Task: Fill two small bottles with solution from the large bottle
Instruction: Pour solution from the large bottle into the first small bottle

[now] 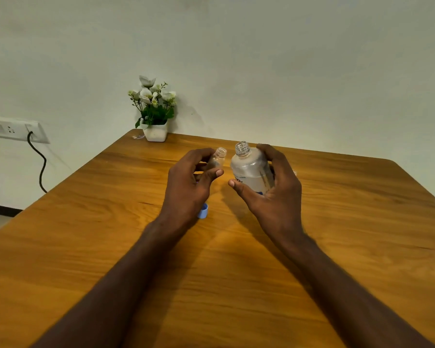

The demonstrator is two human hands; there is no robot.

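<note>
My left hand (191,182) grips a small clear bottle (217,159), uncapped, its open neck tilted to the right. My right hand (274,187) holds the large clear bottle (249,169), also uncapped, with a white and blue label and liquid inside, leaning slightly left. The two open necks are close together, a short gap apart, above the wooden table (236,259). A blue cap (203,211) lies on the table just under my left wrist. A second small bottle is not visible.
A white pot with white artificial flowers (155,114) stands at the table's far left corner against the wall. A wall socket strip (10,129) with a black cable hangs at the left, off the table.
</note>
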